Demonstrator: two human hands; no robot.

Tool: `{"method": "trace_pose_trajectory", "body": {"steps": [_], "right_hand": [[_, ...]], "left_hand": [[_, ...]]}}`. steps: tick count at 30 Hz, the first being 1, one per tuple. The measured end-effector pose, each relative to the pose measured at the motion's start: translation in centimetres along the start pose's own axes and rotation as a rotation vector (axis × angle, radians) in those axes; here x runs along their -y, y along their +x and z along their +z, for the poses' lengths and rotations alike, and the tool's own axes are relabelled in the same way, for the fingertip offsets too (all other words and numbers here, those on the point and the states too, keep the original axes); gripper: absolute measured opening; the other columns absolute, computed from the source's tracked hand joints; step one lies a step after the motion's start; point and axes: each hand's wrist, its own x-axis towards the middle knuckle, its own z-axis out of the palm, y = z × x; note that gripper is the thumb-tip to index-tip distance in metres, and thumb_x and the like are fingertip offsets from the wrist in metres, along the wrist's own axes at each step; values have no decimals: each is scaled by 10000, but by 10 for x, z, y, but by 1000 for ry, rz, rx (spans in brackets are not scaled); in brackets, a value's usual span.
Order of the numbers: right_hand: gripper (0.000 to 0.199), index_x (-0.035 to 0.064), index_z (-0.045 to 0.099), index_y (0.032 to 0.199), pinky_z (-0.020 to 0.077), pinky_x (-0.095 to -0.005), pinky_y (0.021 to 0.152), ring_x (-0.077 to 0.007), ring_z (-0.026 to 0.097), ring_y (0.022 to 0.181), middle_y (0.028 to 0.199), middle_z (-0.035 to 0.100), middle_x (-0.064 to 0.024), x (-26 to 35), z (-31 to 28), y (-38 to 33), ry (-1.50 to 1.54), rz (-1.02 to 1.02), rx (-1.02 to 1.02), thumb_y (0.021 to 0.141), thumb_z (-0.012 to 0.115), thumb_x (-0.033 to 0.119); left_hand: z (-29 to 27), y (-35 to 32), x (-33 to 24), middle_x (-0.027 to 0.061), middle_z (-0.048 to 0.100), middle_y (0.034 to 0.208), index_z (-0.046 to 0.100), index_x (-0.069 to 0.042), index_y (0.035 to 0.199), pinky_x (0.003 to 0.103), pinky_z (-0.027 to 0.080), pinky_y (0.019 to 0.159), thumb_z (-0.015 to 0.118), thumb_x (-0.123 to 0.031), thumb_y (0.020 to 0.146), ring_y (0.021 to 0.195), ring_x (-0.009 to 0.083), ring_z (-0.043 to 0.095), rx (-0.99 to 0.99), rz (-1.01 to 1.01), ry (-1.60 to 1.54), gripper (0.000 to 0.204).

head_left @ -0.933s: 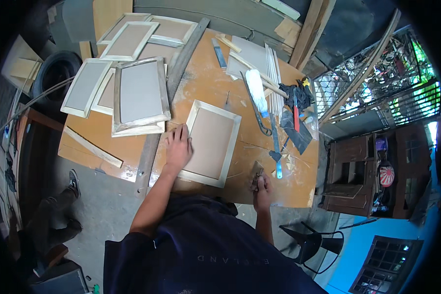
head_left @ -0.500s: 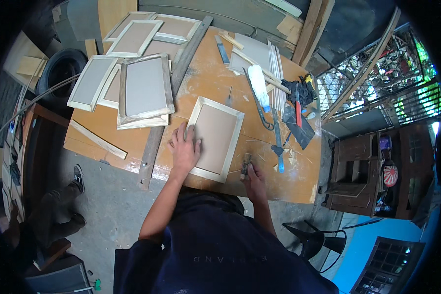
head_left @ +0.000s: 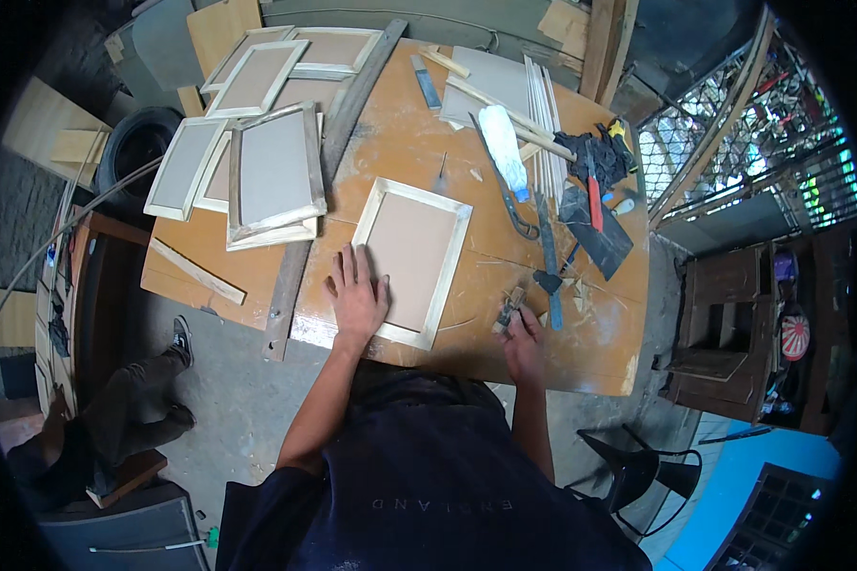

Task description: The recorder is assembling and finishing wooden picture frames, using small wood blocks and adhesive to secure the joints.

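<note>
A pale wooden picture frame (head_left: 454, 243) with a beige back panel stands nearest me on the orange-brown table. My left hand (head_left: 358, 303) lies spread, fingers apart, over the frame's lower left edge and the panel. To the right of the frame, just above the table, my right hand (head_left: 523, 344) is closed on a small brown-and-grey block-like piece (head_left: 509, 309). Its exact kind is too small to make out. It is apart from the frame.
More frames (head_left: 277, 224) are stacked at the far left beside a long dark plank (head_left: 352, 114). On the right lie a white bottle (head_left: 503, 152), a hacksaw-like tool, thin white strips (head_left: 543, 133), a red-handled tool (head_left: 595, 205) and dark cloth. A person's legs (head_left: 143, 381) show at left.
My right hand has moved right, away from the frame, with the small block-like piece still in it. My left hand stays on the frame. The whole view has shifted slightly.
</note>
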Motion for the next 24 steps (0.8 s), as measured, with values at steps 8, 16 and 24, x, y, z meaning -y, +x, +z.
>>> {"method": "trace_pose_trajectory", "body": {"steps": [8, 16, 24], "right_hand": [[291, 27, 594, 1310, 545, -354, 833, -164, 631, 1029, 1179, 666, -65, 16, -17, 8, 27, 27, 48, 1029, 561, 94], [312, 65, 588, 1342, 530, -341, 854, -167, 641, 1056, 1210, 671, -67, 32, -21, 27, -128, 4, 51, 1040, 551, 131], [284, -1, 622, 1275, 507, -293, 895, -158, 631, 1023, 1180, 682, -75, 31, -17, 31, -66, 0, 26, 1017, 580, 113]], "left_hand": [[2, 71, -16, 100, 234, 1665, 289, -87, 1580, 669, 184, 1162, 429, -477, 1021, 1526, 376, 197, 39, 50, 50, 696], [4, 122, -15, 40, 206, 1684, 264, -98, 1595, 637, 176, 1197, 368, -503, 1042, 1548, 325, 166, 151, 155, 195, 693], [-13, 124, -17, 64, 249, 1670, 287, -102, 1588, 634, 168, 1201, 367, -505, 1040, 1541, 342, 186, 235, 189, 145, 685]]}}
